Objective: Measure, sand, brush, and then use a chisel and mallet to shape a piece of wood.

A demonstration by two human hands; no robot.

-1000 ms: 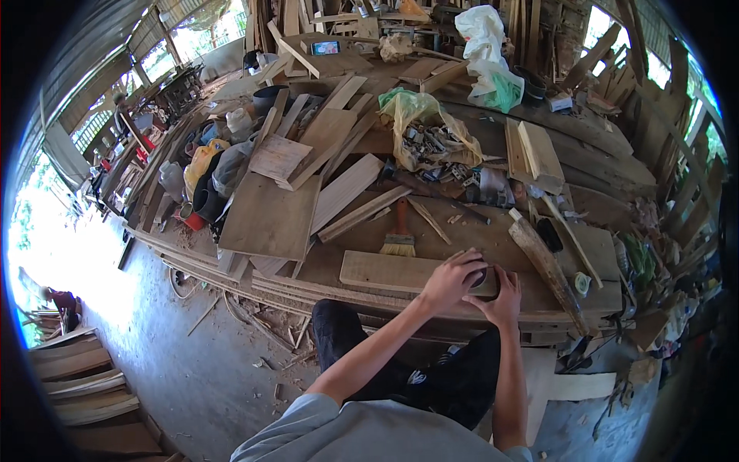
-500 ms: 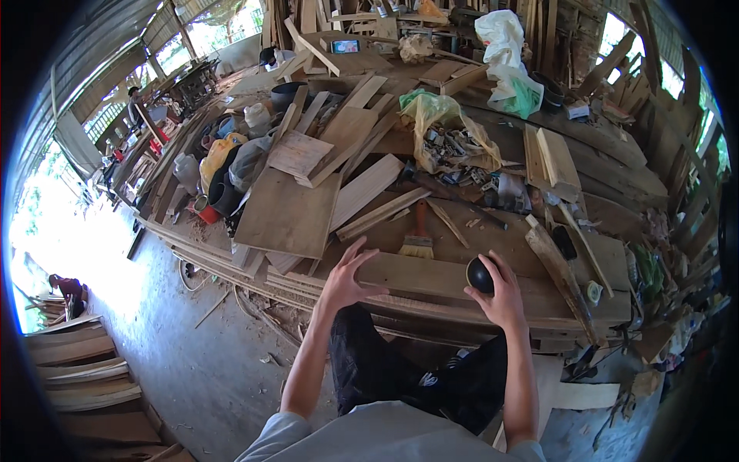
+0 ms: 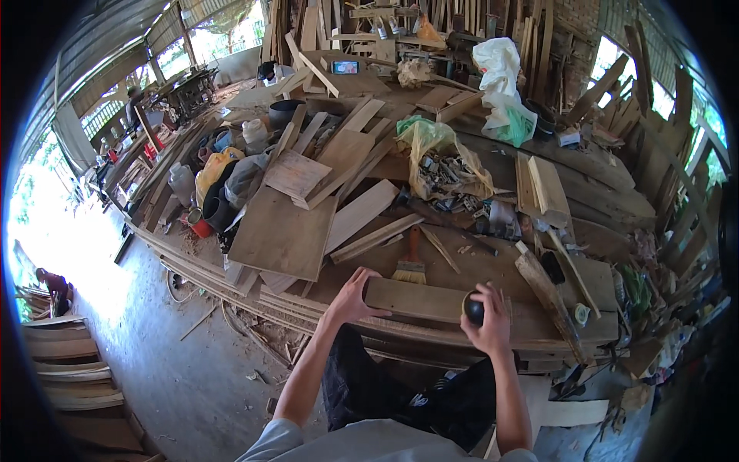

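Both ends of the plank (image 3: 419,299) occupied: left hand (image 3: 352,299) clasps one, probably steadying it; right hand (image 3: 491,325) curls round a black rounded object (image 3: 474,311) at the other. Plank lies along bench's (image 3: 533,317) near edge, presumably for reach.

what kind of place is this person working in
Probably a woodworking shop or shed: a broad wooden work surface is piled with flat boards, a flat brush lies beside a long plank, and more timber stands upright at the back.
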